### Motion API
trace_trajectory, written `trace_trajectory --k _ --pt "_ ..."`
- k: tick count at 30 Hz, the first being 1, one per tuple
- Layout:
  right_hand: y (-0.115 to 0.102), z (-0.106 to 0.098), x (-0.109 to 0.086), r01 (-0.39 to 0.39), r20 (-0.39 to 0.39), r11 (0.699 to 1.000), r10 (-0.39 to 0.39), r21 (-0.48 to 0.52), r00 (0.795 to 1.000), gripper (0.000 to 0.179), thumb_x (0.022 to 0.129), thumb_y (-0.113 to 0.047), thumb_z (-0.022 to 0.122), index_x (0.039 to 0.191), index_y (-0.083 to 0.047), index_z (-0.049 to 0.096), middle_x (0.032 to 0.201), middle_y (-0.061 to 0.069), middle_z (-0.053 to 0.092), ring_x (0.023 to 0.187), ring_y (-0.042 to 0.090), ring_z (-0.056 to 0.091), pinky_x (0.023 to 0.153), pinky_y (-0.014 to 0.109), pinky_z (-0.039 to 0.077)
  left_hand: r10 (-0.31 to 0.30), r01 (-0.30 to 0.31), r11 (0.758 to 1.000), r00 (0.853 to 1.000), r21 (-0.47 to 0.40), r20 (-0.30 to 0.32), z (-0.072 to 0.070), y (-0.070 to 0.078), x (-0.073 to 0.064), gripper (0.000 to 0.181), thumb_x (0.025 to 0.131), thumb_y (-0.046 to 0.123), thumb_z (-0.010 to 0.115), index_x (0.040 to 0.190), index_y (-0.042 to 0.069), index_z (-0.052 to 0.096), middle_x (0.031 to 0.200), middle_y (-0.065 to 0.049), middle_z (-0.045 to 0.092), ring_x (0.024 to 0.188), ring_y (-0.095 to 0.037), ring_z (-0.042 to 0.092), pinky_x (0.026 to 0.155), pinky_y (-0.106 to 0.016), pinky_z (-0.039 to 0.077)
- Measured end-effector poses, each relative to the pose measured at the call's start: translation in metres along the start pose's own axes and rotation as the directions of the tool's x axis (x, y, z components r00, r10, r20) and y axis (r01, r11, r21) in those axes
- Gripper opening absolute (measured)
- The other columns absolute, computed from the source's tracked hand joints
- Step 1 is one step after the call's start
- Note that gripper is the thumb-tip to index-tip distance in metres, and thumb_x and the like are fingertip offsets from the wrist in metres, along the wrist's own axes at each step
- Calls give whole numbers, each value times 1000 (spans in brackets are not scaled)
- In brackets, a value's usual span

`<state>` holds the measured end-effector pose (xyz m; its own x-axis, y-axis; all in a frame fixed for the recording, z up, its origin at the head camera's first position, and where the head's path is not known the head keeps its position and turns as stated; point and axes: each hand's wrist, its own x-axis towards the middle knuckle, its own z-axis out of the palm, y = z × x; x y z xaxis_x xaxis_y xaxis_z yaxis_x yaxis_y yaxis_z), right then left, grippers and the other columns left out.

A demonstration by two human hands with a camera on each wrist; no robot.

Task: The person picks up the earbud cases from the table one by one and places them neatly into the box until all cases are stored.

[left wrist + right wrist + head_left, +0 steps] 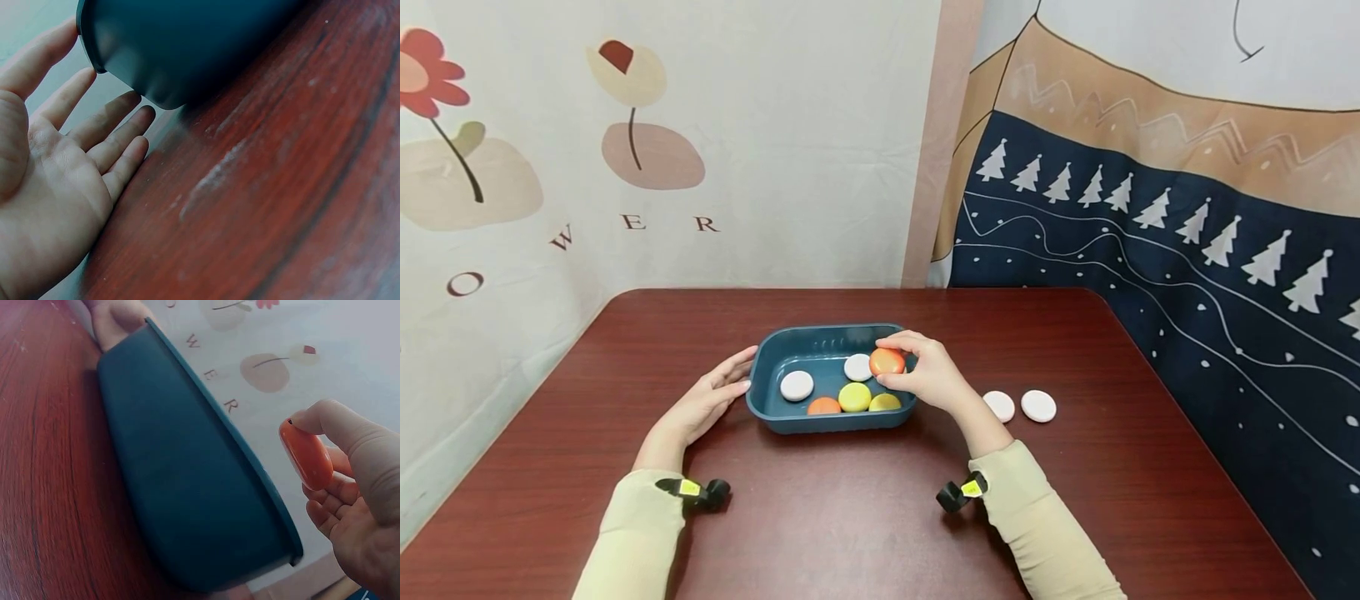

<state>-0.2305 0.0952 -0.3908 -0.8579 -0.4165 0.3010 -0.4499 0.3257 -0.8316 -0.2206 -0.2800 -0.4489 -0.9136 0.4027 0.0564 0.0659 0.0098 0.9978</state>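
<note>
A dark teal plastic tray [838, 423] with rounded corners sits on the table, holding several round discs. My right hand [934, 372] pinches an orange disc [887, 362] between thumb and fingers over the tray's right end; the right wrist view shows this orange disc [307, 455] above the rim. Touching the tray's left end is my left hand [706, 406], its fingers extended along the wall; the left wrist view shows the open palm [56, 175]. Inside lie white discs [797, 386], yellow discs [854, 397] and another orange disc [824, 406], partly hidden by the front wall.
Two white discs [1039, 406] lie on the brown table [820, 517] right of the tray, one partly covered by the right forearm. Behind the table hang a pale flower-print curtain [790, 150] and a dark blue tree-print cloth [1075, 242].
</note>
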Motion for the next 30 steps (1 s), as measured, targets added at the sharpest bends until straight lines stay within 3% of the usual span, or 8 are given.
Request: trace_trajectory --k 19,30 --pt "-9 28 15 -2 25 1000 3 -22 1000 47 76 -13 81 120 -6 67 117 6 61 102 21 54 83 45 50 -12 12 1000 1000 2 -2 -3 -2 1 61 100 10 50 153 9 21 153 -18 23 131 -9 32 99 -17 31" --pt "-12 40 27 -26 65 994 33 -102 997 50 77 -18 82 123 -7 65 118 4 61 104 19 53 85 35 49 -18 18 1000 1000 8 -2 -4 -3 1 60 100 10 49 153 9 21 153 -19 22 131 -9 32 98 -16 31"
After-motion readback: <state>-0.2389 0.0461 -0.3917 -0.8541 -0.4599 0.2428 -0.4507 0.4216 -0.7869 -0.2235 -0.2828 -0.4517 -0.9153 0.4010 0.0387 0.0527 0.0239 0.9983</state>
